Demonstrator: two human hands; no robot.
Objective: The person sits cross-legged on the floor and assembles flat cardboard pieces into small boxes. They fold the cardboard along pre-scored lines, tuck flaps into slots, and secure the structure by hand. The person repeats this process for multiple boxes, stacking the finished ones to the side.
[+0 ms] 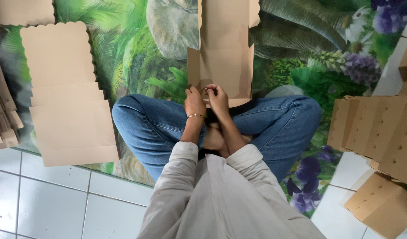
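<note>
You held the brown box (223, 57) at the top middle of the frame. Your left hand (194, 101) and right hand (218, 98) pinched its near edge with bent fingers.

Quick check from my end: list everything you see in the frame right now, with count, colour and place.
Cardboard box blank: one, tan, partly folded, lying on the mat in front of the knees, near edge under both hands.
Flat box blanks: a stack, tan, scalloped far edge, on the mat at left; count unclear.
Folded cardboard pieces: a pile, tan, far left edge.
Assembled cardboard boxes: several, tan, at right on the mat edge and tiles.
Floor mat: one, green jungle print with purple flowers, under the person.
Tile floor: white, bottom left and right.
Bracelet: one, gold, on left wrist.
Jeans: blue, legs crossed.
Left hand: on the blank's near edge.
Right hand: pinching the same edge.
</note>
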